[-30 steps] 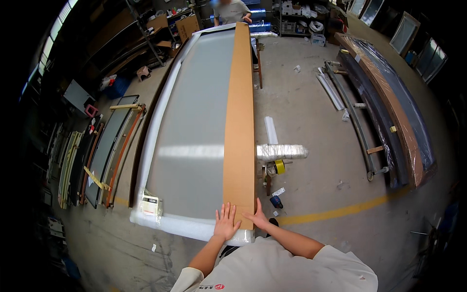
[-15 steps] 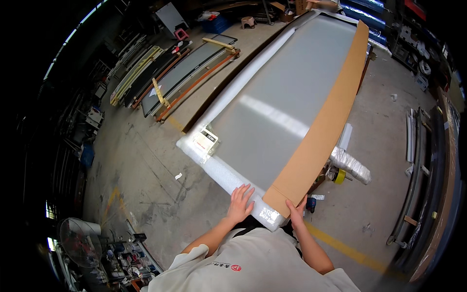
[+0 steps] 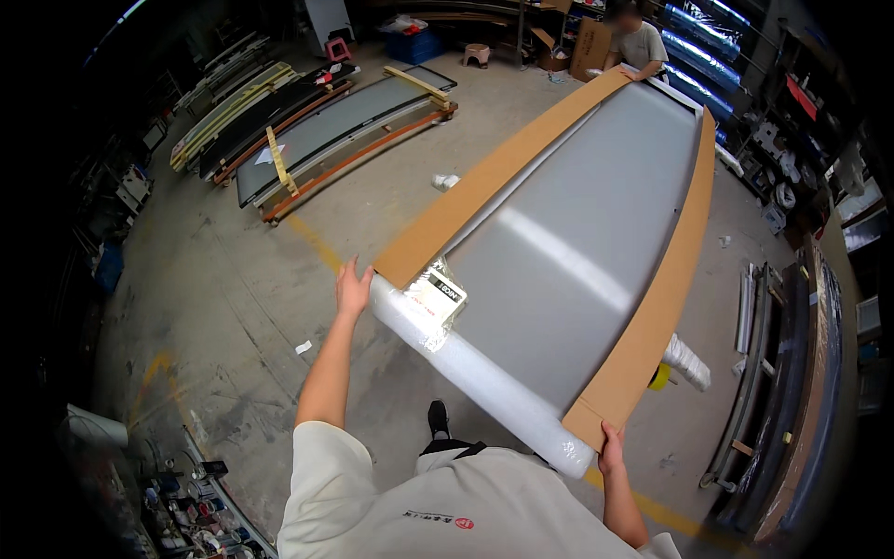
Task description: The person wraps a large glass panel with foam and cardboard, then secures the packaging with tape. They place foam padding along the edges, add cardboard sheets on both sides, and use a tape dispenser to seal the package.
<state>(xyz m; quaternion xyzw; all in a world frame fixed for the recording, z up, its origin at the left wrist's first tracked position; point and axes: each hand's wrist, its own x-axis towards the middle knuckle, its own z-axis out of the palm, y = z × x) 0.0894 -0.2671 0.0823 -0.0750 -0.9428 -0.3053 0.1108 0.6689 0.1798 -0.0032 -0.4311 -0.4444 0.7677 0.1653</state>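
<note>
A long panel [image 3: 559, 252] with a grey, glassy face lies before me, its near end wrapped in white foam [image 3: 484, 382]. Along its left edge runs a brown cardboard strip [image 3: 503, 172]. My left hand [image 3: 353, 289] is closed at that strip's near outer corner, its fingers partly hidden. A second cardboard strip [image 3: 643, 340] follows the right edge, and my right hand [image 3: 610, 449] grips its near end, thumb on top. Clear tape holds a white label packet [image 3: 434, 296] on the near left corner.
At the far end a co-worker [image 3: 641, 45] has a hand on the left strip. Framed panels [image 3: 345, 140] lie on supports at the left. A plastic-wrapped roll [image 3: 687, 361] and a yellow tape roll [image 3: 659, 376] jut out at the right. Long profiles [image 3: 792, 391] line the right side.
My left hand has moved from the foam's near middle to the left corner. A cardboard strip now covers the left edge. The co-worker has come further into view.
</note>
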